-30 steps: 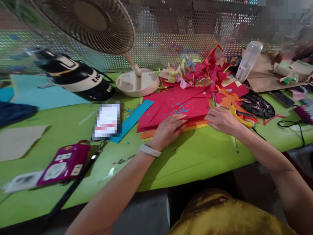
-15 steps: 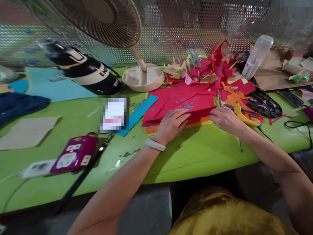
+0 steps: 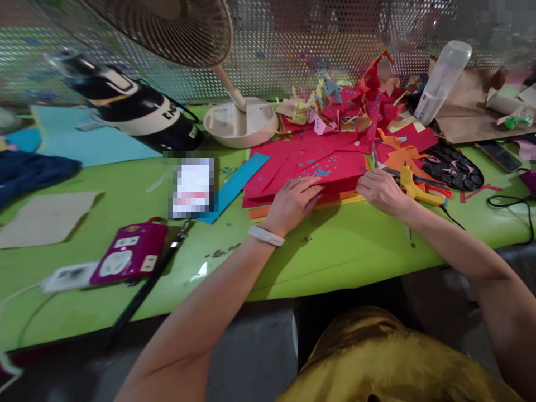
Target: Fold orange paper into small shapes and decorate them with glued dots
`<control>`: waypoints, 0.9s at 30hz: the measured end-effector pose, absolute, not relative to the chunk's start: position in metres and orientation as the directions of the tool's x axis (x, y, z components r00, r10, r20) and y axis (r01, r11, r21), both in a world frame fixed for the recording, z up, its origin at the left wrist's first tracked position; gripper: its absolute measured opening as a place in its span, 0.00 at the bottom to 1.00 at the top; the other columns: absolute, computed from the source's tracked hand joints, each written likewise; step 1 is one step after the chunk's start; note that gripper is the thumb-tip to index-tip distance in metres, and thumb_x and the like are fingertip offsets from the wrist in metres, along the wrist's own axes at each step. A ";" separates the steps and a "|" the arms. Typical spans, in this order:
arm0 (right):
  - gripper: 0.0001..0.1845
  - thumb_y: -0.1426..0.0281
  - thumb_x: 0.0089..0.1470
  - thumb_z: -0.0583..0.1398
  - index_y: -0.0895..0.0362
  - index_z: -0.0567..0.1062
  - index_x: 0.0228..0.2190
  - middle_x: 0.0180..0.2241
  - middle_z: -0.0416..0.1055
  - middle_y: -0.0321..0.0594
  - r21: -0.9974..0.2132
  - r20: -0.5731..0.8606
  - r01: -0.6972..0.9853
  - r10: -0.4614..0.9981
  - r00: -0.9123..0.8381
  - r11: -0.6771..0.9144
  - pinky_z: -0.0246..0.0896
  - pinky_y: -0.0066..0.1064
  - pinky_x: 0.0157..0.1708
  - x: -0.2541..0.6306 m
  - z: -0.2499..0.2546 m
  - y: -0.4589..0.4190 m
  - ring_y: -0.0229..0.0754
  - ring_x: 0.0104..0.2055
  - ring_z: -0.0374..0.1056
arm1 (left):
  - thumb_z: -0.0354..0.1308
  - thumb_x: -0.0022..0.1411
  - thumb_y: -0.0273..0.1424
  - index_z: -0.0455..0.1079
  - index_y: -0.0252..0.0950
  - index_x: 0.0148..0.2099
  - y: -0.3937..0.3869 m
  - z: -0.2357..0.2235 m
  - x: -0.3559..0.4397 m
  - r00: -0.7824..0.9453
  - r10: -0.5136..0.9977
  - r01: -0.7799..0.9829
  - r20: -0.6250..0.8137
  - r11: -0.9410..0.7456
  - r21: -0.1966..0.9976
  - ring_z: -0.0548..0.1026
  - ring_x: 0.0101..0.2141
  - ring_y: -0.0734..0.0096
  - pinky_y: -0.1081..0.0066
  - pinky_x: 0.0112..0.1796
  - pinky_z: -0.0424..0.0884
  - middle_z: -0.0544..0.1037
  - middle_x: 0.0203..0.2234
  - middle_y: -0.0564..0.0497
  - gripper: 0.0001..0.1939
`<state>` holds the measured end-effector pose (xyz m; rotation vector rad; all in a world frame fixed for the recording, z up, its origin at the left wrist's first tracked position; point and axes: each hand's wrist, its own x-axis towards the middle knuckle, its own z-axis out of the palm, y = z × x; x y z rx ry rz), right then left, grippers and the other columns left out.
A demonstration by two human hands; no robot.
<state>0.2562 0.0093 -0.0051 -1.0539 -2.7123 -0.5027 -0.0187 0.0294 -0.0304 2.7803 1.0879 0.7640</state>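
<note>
My left hand (image 3: 293, 202), with a pale band on its wrist, grips the near edge of a red paper sheet (image 3: 288, 159), fingers on top and thumb at the front. At the sheet's right end, my right hand (image 3: 382, 191) pinches the same edge; its fingertips are partly hidden. That near edge is raised, with a darker red face below it. Small blue paper dots (image 3: 319, 169) lie on the red surface. Orange and yellow sheets (image 3: 260, 213) stick out underneath. Scissors (image 3: 376, 159) and a yellow glue gun (image 3: 419, 188) lie beside my right hand.
Folded paper scraps (image 3: 339, 109) are heaped behind the sheets. On the left are a blue strip (image 3: 234, 192), a phone (image 3: 193, 187), a purple power strip (image 3: 130, 252), a black bottle (image 3: 142, 114) and a fan base (image 3: 263, 125). A clear bottle (image 3: 446, 81) stands back right.
The whole view has shifted slightly, so the table appears a little higher. Both hands keep their places on the red paper's edge, with barely any movement.
</note>
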 end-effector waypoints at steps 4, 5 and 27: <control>0.20 0.75 0.68 0.48 0.58 0.78 0.33 0.34 0.75 0.46 0.115 0.295 0.733 0.682 -0.669 0.670 0.56 0.37 0.37 0.258 -0.008 0.015 0.45 0.37 0.66 | 0.50 0.73 0.33 0.76 0.35 0.50 0.030 -0.033 -0.019 0.625 0.655 0.616 0.424 -0.748 0.247 0.77 0.53 0.56 0.55 0.53 0.73 0.78 0.55 0.42 0.14; 0.19 0.72 0.68 0.50 0.57 0.78 0.32 0.34 0.75 0.45 0.060 0.297 0.749 0.704 -0.645 0.660 0.56 0.37 0.37 0.258 -0.009 0.017 0.45 0.37 0.66 | 0.50 0.73 0.33 0.76 0.35 0.50 0.030 -0.035 -0.019 0.621 0.657 0.615 0.426 -0.746 0.254 0.77 0.53 0.57 0.56 0.53 0.74 0.78 0.55 0.43 0.15; 0.16 0.66 0.68 0.53 0.54 0.80 0.38 0.40 0.78 0.44 -0.102 0.502 0.758 0.691 -0.520 0.644 0.60 0.39 0.44 0.267 -0.003 0.020 0.46 0.42 0.70 | 0.57 0.67 0.44 0.80 0.38 0.43 0.039 -0.038 -0.025 0.594 0.685 0.671 0.421 -0.711 0.211 0.76 0.54 0.51 0.48 0.60 0.66 0.81 0.49 0.42 0.17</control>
